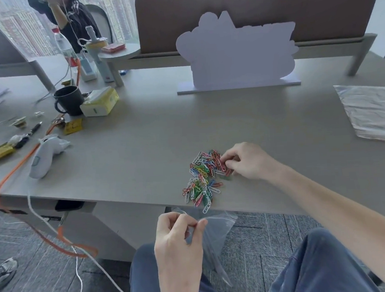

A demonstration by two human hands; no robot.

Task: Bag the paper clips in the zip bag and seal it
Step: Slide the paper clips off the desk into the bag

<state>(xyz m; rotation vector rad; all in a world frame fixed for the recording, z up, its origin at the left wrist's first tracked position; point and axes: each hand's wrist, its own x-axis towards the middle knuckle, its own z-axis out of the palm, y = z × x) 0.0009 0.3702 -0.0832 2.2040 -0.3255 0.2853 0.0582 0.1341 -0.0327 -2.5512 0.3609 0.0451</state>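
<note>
A heap of coloured paper clips (204,179) lies on the grey desk (155,148), reaching down to its front edge. My right hand (248,161) rests at the heap's upper right, fingertips pinched on a few red clips. Below the desk edge my left hand (179,244) pinches the rim of a clear zip bag (217,233), which hangs over my lap with its mouth just under the edge, beneath the heap.
At the left stand a black mug (68,101), a tissue pack (99,102), a white handheld device (43,157), wrappers and an orange strap (18,171). A white cut-out sign (237,53) stands behind. Clear plastic sheets (376,112) lie at the right. Another person sits far left.
</note>
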